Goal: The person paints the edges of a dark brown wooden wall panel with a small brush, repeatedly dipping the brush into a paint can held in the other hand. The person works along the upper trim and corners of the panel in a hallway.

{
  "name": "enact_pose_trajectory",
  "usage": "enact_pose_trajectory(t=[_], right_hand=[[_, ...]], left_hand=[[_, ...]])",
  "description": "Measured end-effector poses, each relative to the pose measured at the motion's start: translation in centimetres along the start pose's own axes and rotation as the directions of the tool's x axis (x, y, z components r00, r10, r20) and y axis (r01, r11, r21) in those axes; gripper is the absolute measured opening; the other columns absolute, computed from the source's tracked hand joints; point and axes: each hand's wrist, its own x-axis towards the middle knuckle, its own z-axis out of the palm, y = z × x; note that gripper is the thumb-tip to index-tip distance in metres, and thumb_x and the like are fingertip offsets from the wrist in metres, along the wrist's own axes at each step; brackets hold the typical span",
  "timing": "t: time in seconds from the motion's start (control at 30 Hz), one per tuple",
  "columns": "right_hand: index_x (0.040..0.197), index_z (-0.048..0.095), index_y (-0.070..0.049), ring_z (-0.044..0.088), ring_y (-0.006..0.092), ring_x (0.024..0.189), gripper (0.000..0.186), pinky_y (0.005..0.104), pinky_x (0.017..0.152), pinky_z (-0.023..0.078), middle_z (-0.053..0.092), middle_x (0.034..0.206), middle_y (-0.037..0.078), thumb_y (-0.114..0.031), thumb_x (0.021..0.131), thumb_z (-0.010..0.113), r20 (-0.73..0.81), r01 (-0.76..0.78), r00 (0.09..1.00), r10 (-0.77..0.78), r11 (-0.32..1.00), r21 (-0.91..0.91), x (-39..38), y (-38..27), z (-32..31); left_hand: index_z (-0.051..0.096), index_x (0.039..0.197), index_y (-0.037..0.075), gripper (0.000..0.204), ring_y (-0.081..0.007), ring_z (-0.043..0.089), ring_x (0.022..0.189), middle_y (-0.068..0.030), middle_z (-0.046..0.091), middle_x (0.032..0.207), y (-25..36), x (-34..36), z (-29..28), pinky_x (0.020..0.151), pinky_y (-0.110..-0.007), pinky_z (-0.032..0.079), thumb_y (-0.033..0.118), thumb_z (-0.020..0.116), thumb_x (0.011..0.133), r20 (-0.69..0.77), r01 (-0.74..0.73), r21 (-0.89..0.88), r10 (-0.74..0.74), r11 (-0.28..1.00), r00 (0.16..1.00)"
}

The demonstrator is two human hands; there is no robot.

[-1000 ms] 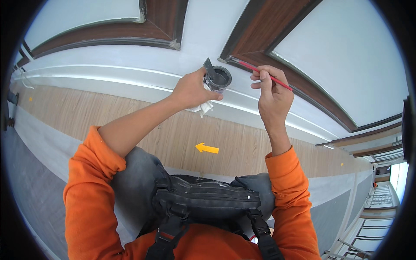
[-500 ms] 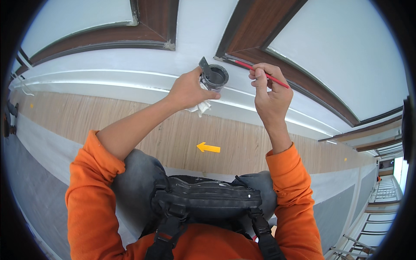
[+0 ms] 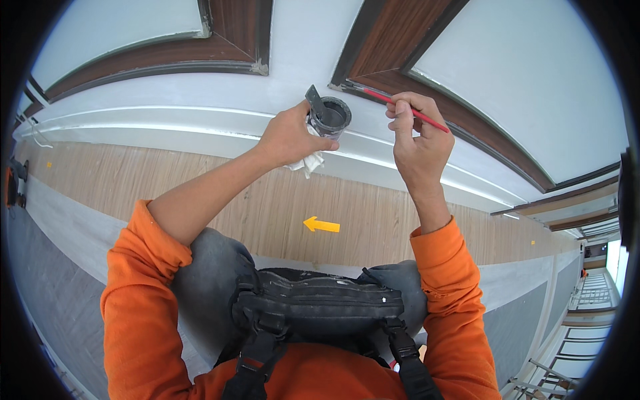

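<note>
My left hand (image 3: 290,137) grips a small round tub of dark grey paint (image 3: 333,115), along with a crumpled white rag (image 3: 308,165) beneath it; a flat dark blade (image 3: 312,99) stands in the tub. In my right hand (image 3: 419,133) is a thin red-handled brush (image 3: 385,97), held between thumb and fingers. Its tip points at, and seems to touch, the lower left corner of a dark-edged wooden moulding (image 3: 379,50) around a white panel (image 3: 517,80). A second moulded panel (image 3: 230,47) lies to the left, with grey filler at its corner.
A white skirting (image 3: 213,120) runs along the wall above wood-look flooring (image 3: 267,200) marked with a yellow arrow (image 3: 320,224). My knees and black bag (image 3: 320,293) are below. At far left, part of a person in orange (image 3: 15,183) shows. A railed corridor (image 3: 593,287) recedes right.
The view has shifted slightly, so wall and floor sit a little differently. My right hand has moved slightly along with the brush. More of the orange-clad person at far left shows.
</note>
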Motion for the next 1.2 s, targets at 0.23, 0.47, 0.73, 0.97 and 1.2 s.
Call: enact_pose_trajectory(t=[0.23, 0.47, 0.73, 0.97, 1.2], right_hand=[[0.103, 0.072, -0.005, 0.07, 0.0123, 0.08, 0.008, 0.026, 0.068, 0.057, 0.074, 0.094, 0.005, -0.008, 0.097, 0.067, -0.011, -0.024, 1.0, 0.025, 0.999, 0.038, 0.04, -0.19, -0.02], [0.102, 0.072, -0.005, 0.07, 0.0115, 0.079, 0.007, 0.0248, 0.067, 0.057, 0.074, 0.092, 0.004, -0.007, 0.097, 0.067, -0.013, -0.019, 1.0, 0.02, 0.998, 0.056, 0.11, -0.05, 0.26], [0.101, 0.072, -0.005, 0.07, 0.012, 0.078, 0.007, 0.025, 0.067, 0.057, 0.074, 0.092, 0.004, -0.006, 0.096, 0.067, -0.017, -0.016, 1.0, 0.016, 1.0, 0.02, 0.08, -0.18, 0.14], [0.102, 0.072, -0.005, 0.07, 0.0113, 0.078, 0.007, 0.0246, 0.067, 0.057, 0.074, 0.091, 0.004, -0.007, 0.097, 0.067, -0.024, -0.022, 0.999, 0.023, 0.997, 0.067, 0.15, -0.23, 0.07], [0.1, 0.072, -0.004, 0.07, 0.012, 0.078, 0.006, 0.025, 0.066, 0.057, 0.073, 0.091, 0.005, -0.006, 0.097, 0.067, -0.032, -0.006, 0.999, 0.006, 1.0, -0.005, 0.23, -0.21, -0.08]], left_hand=[[0.058, 0.132, -0.01, 0.086, -0.0345, 0.072, 0.109, -0.0265, 0.072, 0.115, 0.45, -0.28, -0.31, 0.099, -0.038, 0.054, 0.04, 0.091, 0.071, 0.02, 0.006, 0.001, -0.007, 1.0, 1.0], [0.058, 0.133, -0.01, 0.087, -0.0341, 0.072, 0.109, -0.0265, 0.072, 0.116, 0.42, -0.16, -0.03, 0.1, -0.038, 0.054, 0.041, 0.091, 0.071, 0.026, 0.02, 0.017, -0.02, 1.0, 0.999], [0.058, 0.134, -0.01, 0.087, -0.0345, 0.071, 0.11, -0.0263, 0.072, 0.117, 0.89, -0.36, -0.42, 0.1, -0.038, 0.054, 0.041, 0.091, 0.07, 0.04, 0.016, 0.006, -0.016, 1.0, 0.999], [0.06, 0.132, -0.008, 0.085, -0.0343, 0.072, 0.11, -0.0254, 0.072, 0.116, 0.82, -0.37, -0.29, 0.099, -0.038, 0.054, 0.041, 0.091, 0.07, 0.04, 0.008, 0.001, -0.008, 1.0, 0.999], [0.059, 0.132, -0.008, 0.085, -0.0345, 0.071, 0.11, -0.0254, 0.072, 0.116, 0.94, -0.48, -0.43, 0.1, -0.038, 0.054, 0.041, 0.091, 0.07, 0.048, 0.001, 0.005, -0.001, 1.0, 0.999]])
